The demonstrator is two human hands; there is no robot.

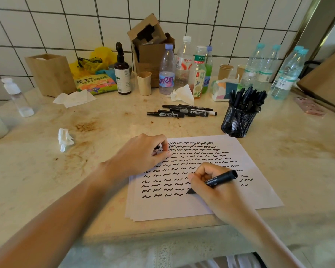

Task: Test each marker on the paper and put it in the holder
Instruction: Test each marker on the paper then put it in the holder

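A white sheet of paper (255,192) covered in rows of black squiggles lies on the counter in front of me. My right hand (211,188) grips a black marker (220,178) with its tip down on the paper at the end of the lowest row. My left hand (143,153) rests on the paper's upper left corner, fingers curled around a small dark thing, probably the marker's cap. Several more black markers (182,111) lie in a loose pile behind the paper. A black mesh holder (238,120), packed with markers, stands at the paper's far right corner.
Plastic bottles (167,70), a brown spray bottle (122,74), paper cups, a cardboard box (151,45) and a wooden box (50,74) line the tiled wall. Crumpled tissues (65,139) lie on the stained counter. More water bottles (286,74) and a carton stand at the right.
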